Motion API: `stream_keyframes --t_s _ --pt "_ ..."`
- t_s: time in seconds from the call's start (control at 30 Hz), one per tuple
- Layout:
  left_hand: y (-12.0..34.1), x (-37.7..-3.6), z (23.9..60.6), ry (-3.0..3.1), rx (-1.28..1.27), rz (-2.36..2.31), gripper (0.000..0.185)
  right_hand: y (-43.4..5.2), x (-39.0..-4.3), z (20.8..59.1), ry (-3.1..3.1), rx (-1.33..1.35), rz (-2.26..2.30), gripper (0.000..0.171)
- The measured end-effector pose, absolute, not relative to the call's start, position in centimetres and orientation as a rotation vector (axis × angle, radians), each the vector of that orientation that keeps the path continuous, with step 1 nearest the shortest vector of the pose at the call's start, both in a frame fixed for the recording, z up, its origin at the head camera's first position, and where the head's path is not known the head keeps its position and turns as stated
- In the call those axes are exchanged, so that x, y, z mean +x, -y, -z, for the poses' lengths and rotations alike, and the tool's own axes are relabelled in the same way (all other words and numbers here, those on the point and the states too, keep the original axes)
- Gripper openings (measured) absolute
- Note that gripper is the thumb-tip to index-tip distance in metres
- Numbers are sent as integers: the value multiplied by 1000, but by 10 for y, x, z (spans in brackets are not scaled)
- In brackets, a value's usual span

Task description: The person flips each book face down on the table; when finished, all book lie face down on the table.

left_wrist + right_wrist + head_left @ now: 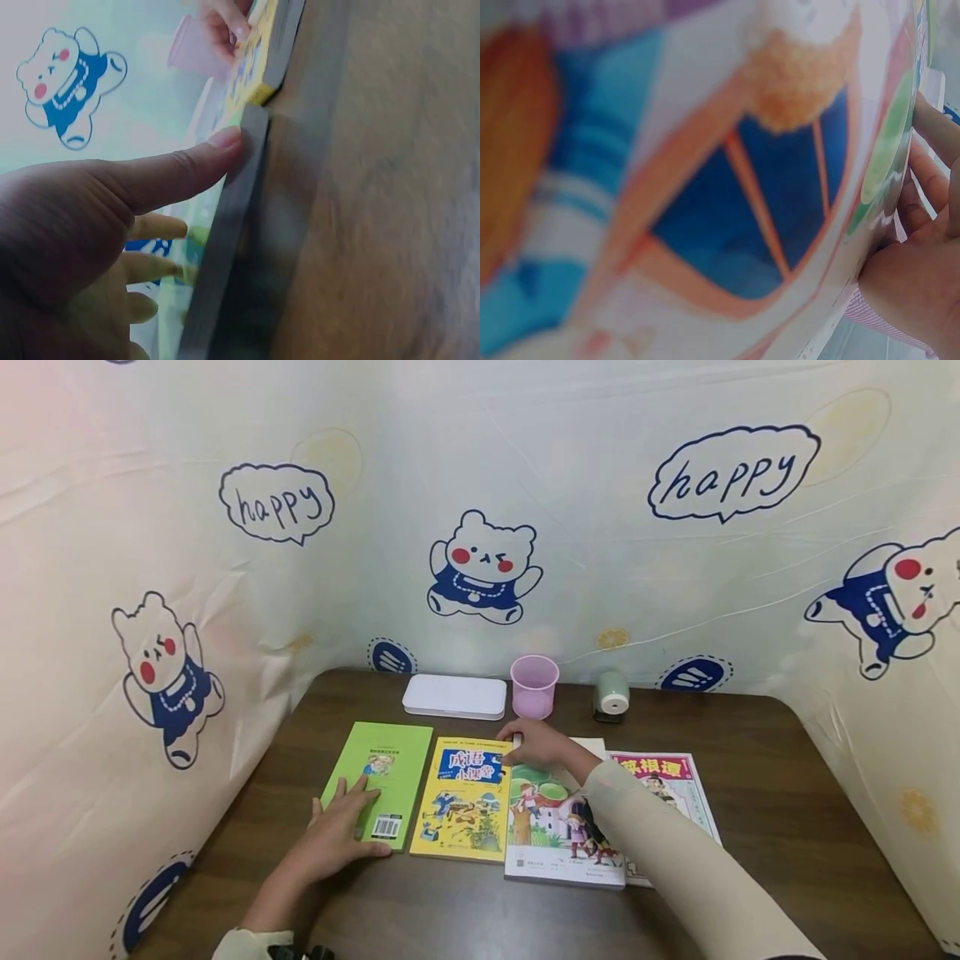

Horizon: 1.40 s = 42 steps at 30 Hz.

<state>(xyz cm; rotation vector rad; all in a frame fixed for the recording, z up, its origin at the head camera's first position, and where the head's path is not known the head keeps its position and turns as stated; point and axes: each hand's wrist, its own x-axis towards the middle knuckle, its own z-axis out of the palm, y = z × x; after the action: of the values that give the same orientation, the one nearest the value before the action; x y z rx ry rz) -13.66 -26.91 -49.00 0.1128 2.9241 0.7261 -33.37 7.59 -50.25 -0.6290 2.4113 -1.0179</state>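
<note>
My left hand [335, 828] rests on a green book [396, 752] with a barcode, its fingers spread over the cover and its thumb along the near edge. The left wrist view shows that thumb against the edge of the green book [217, 247]. At the far edges of a yellow book [457, 827] and an illustrated white-bordered book [555, 862] is my right hand [542, 743]. Its fingers are slightly bent and touch near the yellow book's far corner. Close up, the right wrist view has the illustrated cover [727, 202] beside the right hand [922, 255].
A pink-bordered book [693, 777] lies partly under the illustrated one, behind my right sleeve. Along the back of the brown table [780, 827] stand a white case [453, 695], a pink translucent cup [534, 689] and a small green device [612, 693]. Printed cloth [390, 577] surrounds the table.
</note>
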Motion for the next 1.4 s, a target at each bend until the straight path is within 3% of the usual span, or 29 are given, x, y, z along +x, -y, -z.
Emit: stream_keyframes --t_s 0.37,0.97,1.4 --pt "229 -138 493 -2941 341 -629 105 -75 -332 501 -2407 -647 1033 33" --pt "214 -139 505 -2882 282 -712 95 -76 -329 503 -2411 -656 1032 34" --pt "215 -138 496 -2711 199 -1061 93 -77 -328 504 -2418 -684 1018 34"
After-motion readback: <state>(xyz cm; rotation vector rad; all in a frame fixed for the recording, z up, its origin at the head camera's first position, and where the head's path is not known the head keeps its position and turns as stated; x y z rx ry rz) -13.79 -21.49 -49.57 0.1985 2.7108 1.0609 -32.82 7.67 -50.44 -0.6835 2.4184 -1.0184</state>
